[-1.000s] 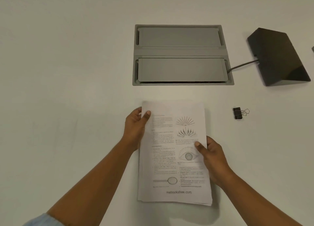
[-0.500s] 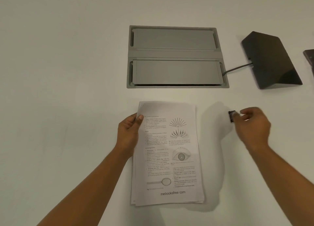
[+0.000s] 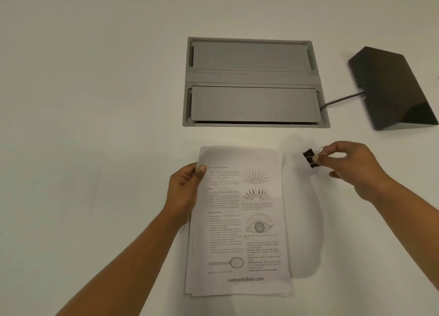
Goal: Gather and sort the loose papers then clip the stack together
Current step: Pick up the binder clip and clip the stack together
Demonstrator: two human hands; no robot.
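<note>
A stack of printed papers (image 3: 240,223) lies on the white table, its top page showing text and eye diagrams. My left hand (image 3: 184,189) grips the stack's upper left edge, thumb on top. A black binder clip (image 3: 310,157) is held above the table just right of the stack's top right corner. My right hand (image 3: 349,166) pinches its wire handles between thumb and fingers.
A grey recessed cable box (image 3: 254,80) with two flaps sits in the table behind the papers. A dark wedge-shaped device (image 3: 392,87) stands at the right, joined to the box by a cable (image 3: 342,100).
My right hand left the papers, reached right to the binder clip, grasped it and has lifted it off the table. My left hand stayed on the stack's left edge.
</note>
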